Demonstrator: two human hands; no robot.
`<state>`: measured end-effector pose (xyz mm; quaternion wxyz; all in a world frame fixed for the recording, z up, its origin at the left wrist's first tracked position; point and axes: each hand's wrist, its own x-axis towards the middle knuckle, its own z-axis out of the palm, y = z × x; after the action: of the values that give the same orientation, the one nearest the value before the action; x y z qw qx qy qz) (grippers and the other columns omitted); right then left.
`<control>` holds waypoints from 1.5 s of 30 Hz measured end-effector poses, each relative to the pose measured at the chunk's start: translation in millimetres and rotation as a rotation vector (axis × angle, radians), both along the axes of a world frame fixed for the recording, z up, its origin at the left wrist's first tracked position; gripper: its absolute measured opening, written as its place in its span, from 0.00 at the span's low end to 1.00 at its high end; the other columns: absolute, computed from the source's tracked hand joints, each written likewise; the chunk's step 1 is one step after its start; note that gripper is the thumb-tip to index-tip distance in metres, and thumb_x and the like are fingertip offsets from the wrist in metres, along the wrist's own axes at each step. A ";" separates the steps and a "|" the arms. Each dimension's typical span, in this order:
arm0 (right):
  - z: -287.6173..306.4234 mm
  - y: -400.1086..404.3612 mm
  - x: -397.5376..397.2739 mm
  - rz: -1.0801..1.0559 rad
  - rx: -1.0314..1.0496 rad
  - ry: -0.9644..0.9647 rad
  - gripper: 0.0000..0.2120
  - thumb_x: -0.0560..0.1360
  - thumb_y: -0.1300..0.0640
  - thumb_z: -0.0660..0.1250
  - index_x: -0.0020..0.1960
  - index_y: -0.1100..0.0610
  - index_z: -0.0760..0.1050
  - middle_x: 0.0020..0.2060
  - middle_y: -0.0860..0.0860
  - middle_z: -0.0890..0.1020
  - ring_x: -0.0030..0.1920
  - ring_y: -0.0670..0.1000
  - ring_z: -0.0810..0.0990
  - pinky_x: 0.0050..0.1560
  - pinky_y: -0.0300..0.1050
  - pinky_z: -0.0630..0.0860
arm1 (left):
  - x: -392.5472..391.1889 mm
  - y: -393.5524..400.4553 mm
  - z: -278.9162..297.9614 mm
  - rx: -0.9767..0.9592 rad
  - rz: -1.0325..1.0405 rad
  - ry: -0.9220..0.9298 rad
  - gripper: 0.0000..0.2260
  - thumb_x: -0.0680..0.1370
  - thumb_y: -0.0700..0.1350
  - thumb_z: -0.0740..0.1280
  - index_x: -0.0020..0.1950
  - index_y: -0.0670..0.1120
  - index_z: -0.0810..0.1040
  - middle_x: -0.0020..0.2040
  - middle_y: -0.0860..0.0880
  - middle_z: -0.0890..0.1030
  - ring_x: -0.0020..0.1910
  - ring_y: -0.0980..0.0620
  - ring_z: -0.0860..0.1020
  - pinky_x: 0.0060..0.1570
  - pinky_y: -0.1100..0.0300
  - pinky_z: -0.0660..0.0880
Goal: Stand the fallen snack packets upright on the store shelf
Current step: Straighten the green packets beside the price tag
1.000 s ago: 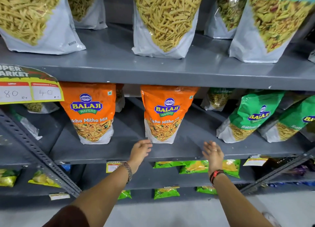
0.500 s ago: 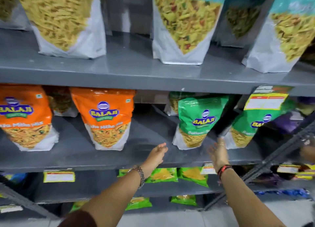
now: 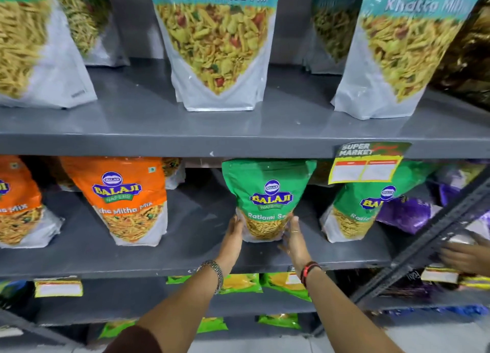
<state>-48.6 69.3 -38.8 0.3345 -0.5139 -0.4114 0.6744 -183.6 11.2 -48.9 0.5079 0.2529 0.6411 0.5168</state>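
Note:
A green Ratlami Sev packet (image 3: 267,193) stands upright on the middle grey shelf (image 3: 185,251). My left hand (image 3: 233,236) presses its lower left side and my right hand (image 3: 293,240) its lower right side, so both hold it. A second green packet (image 3: 355,214) leans to the right beside it, partly behind a yellow price tag (image 3: 367,164). Two orange Tikha Mitha Mix packets (image 3: 127,198) (image 3: 16,206) stand upright to the left.
Large clear-fronted packets (image 3: 214,44) stand on the upper shelf (image 3: 238,140). Purple packets (image 3: 408,214) lie at the right behind a slanted metal brace (image 3: 429,233). Another person's hand (image 3: 464,254) reaches in at the right edge. Small green packets (image 3: 241,283) lie on the lower shelves.
The view has shifted right along the shelf. Both my hands moved forward from open reaching and closed on the sides of the green packet, which now stands straighter.

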 end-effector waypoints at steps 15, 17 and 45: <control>-37.4 1.1 26.4 -0.213 0.120 -0.166 0.27 0.78 0.42 0.52 0.72 0.54 0.61 0.72 0.54 0.66 0.72 0.56 0.65 0.73 0.58 0.62 | 12.5 -9.5 -5.1 -0.152 0.202 0.206 0.18 0.80 0.46 0.56 0.67 0.42 0.70 0.68 0.39 0.70 0.70 0.41 0.67 0.69 0.48 0.65; -43.1 -0.2 49.3 -0.338 0.204 -0.227 0.23 0.79 0.46 0.53 0.69 0.55 0.66 0.69 0.56 0.70 0.69 0.57 0.69 0.70 0.59 0.65 | 25.4 -11.7 -13.6 -0.172 0.133 0.204 0.10 0.79 0.43 0.57 0.53 0.43 0.76 0.53 0.40 0.77 0.57 0.42 0.75 0.61 0.47 0.74; -5.9 106.2 181.5 -0.374 0.026 0.077 0.26 0.79 0.42 0.44 0.71 0.53 0.63 0.70 0.56 0.70 0.70 0.56 0.68 0.61 0.47 0.67 | 182.0 115.5 3.6 0.013 -0.338 -0.025 0.27 0.79 0.49 0.59 0.77 0.51 0.53 0.75 0.51 0.64 0.73 0.49 0.64 0.73 0.48 0.59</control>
<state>132.9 175.4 -44.8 0.4761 -0.5507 -0.3044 0.6143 -1.5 126.6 -45.3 0.5938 0.3540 0.5797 0.4314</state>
